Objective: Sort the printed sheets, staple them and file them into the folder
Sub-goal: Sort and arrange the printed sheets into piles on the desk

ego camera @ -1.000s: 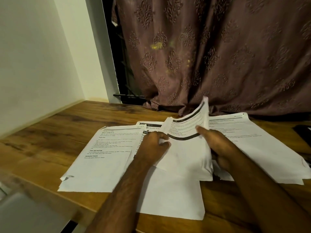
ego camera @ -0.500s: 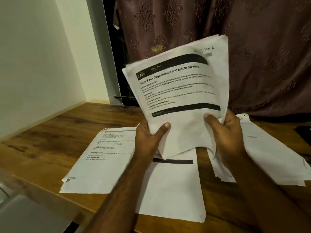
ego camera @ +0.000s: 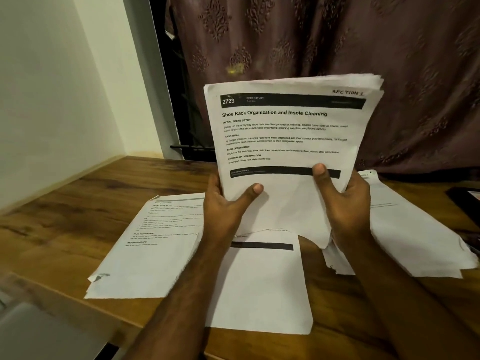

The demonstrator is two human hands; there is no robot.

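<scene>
I hold a stack of printed sheets (ego camera: 285, 136) upright above the wooden table (ego camera: 65, 211); its top page is headed "Shoe Rack Organization and Insole Cleaning" and hand-marked "SECTION 1". My left hand (ego camera: 228, 203) grips the stack's lower left edge, thumb on the front. My right hand (ego camera: 342, 203) grips the lower right edge, thumb over the black bar. Three more lots of sheets lie flat below: a left pile (ego camera: 155, 242), a middle pile (ego camera: 262, 289) and a right pile (ego camera: 415, 237). No stapler or folder can be made out.
A patterned brown curtain (ego camera: 337, 42) hangs behind the table, a white wall (ego camera: 52, 87) stands on the left. A dark flat object (ego camera: 467, 203) lies at the right edge. A pale blurred surface (ego camera: 31, 331) sits at the near left corner.
Both hands lifted the stack off the table and raised it upright. Its sheets have since squared up, and the top page now faces me squarely.
</scene>
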